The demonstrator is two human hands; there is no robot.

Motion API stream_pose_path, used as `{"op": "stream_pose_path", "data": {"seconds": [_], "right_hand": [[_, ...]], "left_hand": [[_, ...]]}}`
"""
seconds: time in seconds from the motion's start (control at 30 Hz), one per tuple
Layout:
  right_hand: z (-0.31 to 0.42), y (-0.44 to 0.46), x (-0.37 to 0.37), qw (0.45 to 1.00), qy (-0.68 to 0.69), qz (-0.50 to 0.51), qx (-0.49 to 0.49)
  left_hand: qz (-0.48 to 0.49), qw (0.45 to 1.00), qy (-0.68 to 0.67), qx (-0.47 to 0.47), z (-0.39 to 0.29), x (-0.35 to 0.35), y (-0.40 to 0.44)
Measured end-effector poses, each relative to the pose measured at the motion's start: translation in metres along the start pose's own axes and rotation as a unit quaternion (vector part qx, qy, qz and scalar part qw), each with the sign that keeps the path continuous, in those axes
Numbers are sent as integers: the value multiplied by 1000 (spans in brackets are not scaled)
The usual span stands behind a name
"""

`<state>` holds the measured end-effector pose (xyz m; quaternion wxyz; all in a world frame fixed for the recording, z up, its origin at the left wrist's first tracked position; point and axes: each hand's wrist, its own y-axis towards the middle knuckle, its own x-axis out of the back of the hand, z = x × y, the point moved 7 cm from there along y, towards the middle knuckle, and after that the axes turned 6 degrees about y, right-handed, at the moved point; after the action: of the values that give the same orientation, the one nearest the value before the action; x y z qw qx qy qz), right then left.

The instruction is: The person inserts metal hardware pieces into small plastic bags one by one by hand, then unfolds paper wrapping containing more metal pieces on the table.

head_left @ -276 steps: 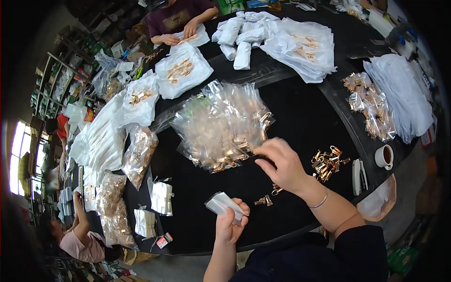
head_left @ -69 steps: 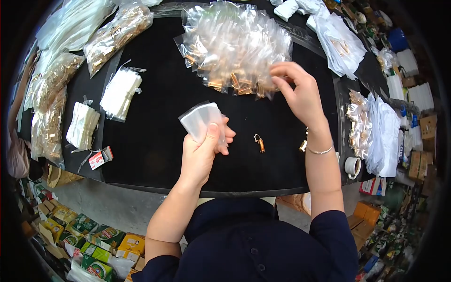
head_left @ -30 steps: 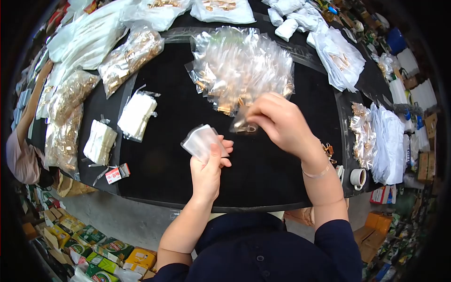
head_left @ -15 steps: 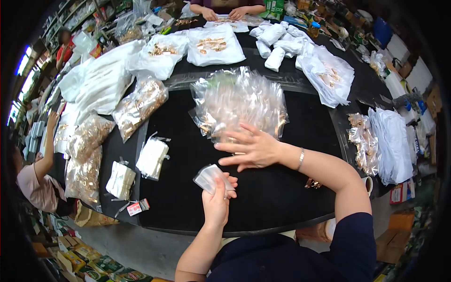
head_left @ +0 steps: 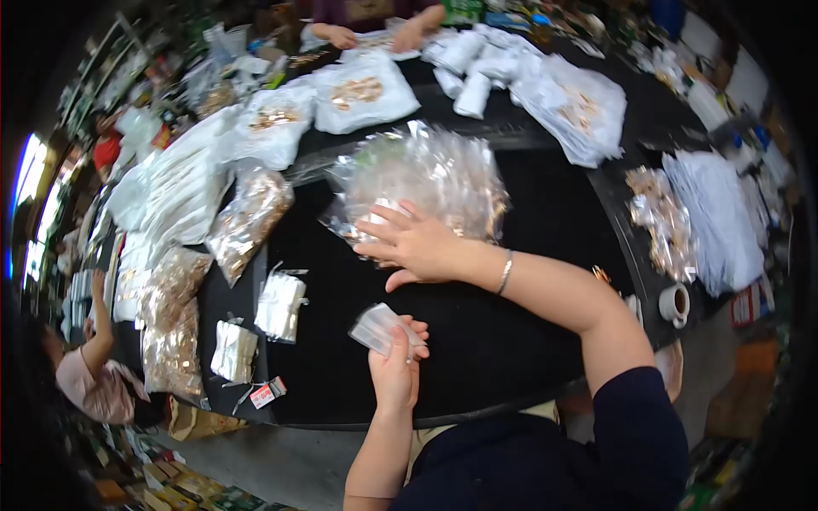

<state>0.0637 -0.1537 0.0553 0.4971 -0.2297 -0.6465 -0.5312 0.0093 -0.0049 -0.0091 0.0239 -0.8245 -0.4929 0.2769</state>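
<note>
My left hand is closed round a small stack of clear plastic bags, thumb on top, above the black table. Farther forward, my right hand reaches out with its fingers spread, palm down. It lies over the near left side of a heap of clear plastic packets that have gold-coloured pieces inside. Whether the right fingertips press on the heap or hover just over it, I cannot tell.
Left of me lie two bundles of small bags and bulging bags of gold pieces. White bags with gold pieces line the far side. A tape roll stands right. A co-worker's hands work opposite; another person is at left.
My right hand has slid left and a little forward across the packets. The left hand keeps its stack in nearly the same place. The whole view has shifted and turned slightly.
</note>
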Motion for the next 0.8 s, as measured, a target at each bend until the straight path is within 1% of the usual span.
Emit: {"op": "stream_pose_path", "data": {"seconds": [0.03, 0.07, 0.13, 0.17, 0.23, 0.3, 0.37, 0.43, 0.5, 0.57, 0.63, 0.67, 0.77, 0.8], "right_hand": [[-1, -10, 14, 1000, 0, 5, -24], [-4, -23, 33, 997, 51, 7, -56], [-14, -58, 68, 981, 147, 5, -128], [-20, -81, 85, 977, 141, 9, -157], [-38, -134, 110, 944, 157, 60, -285], [-52, -191, 134, 887, 174, 50, -425], [-60, -240, 149, 850, 146, 52, -504], [-56, -271, 151, 845, 127, 58, -516], [-54, -292, 153, 838, 81, 64, -536], [-54, -295, 150, 834, 74, 69, -543], [-56, -297, 147, 826, 53, 75, -556], [-57, -298, 144, 826, 58, 76, -555], [-64, -295, 133, 815, 127, 51, -563], [-66, -289, 129, 819, 130, 56, -555]], "left_hand": [[1, 1000, 1, 1, 2, -1, -1], [16, 999, 9, 27, 6, -4, -3], [0, 1000, -5, 7, 2, -1, -3], [17, 999, 0, 31, 8, -5, -4], [21, 1000, -3, 19, 7, -4, -3], [19, 1000, -4, 13, 8, -2, 0], [37, 999, 19, -14, 5, -4, 2], [42, 998, 32, -25, 5, -7, -1], [30, 999, 38, 5, 5, -13, -4], [19, 999, 44, 19, 8, -20, -4], [52, 996, 59, 41, 18, -37, -5], [68, 994, 66, 52, 21, -49, -6], [72, 992, 82, 63, 28, -85, -4], [64, 993, 78, 59, 30, -96, -1]]}}
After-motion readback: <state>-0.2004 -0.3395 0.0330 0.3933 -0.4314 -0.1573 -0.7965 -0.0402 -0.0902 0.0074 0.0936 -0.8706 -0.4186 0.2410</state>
